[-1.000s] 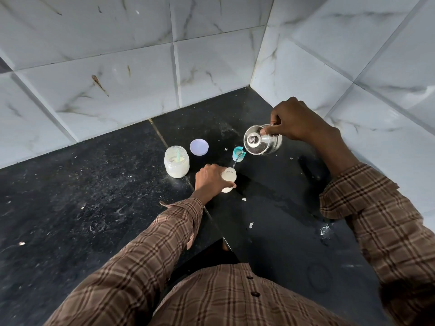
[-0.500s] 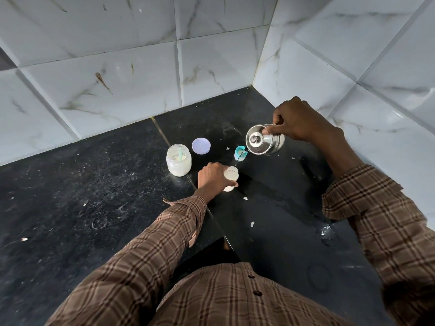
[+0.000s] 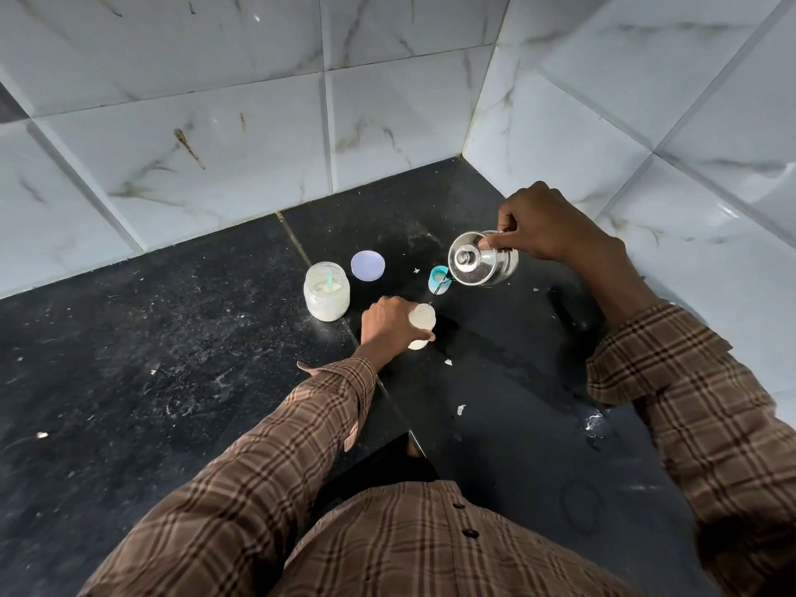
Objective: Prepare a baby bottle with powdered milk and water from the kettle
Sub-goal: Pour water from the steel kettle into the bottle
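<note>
Our left hand (image 3: 390,323) grips the small milky plastic baby bottle (image 3: 421,323) mid-table; right fingers (image 3: 495,242) clamp the tilted steel kettle (image 3: 481,259). The thin stream could miss its narrow mouth.

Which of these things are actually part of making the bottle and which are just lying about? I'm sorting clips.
In use: baby bottle gripped by left hand; kettle tilted by right hand; powder jar; teal bottle cap.
Lying about: lilac lid; white scraps; wet patch.
</note>
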